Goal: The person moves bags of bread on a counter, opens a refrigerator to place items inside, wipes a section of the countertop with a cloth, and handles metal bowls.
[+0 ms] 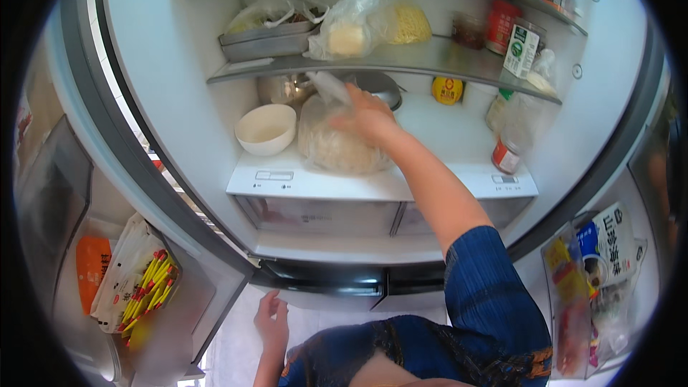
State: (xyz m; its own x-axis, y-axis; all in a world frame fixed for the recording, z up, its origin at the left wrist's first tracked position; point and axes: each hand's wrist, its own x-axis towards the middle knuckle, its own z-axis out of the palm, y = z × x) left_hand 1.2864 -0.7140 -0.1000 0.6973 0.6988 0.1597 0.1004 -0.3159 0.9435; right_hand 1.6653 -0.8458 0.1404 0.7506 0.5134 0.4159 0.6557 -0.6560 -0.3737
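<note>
Inside an open fridge, my right hand (365,115) reaches to the lower shelf. Its fingers are closed on the upper part of a clear plastic bag (344,149) with pale, lumpy contents that I cannot make out. The bag rests on the shelf, its gathered top sticking up beside my fingers. A white bowl (266,130) stands just left of it. Behind are a shiny metal pot (283,89) and a dark round lid or pan (380,88), both partly hidden. My left hand (272,319) hangs low in front of the fridge, holding nothing, fingers loosely bent and apart.
Above is a glass shelf (423,57) with metal trays (265,44), a knotted bag (351,32), noodles (411,25) and jars. A red-labelled jar (506,156) and a yellow tub (448,90) stand at right. Both doors hang open with packets (147,294) and pouches (609,247).
</note>
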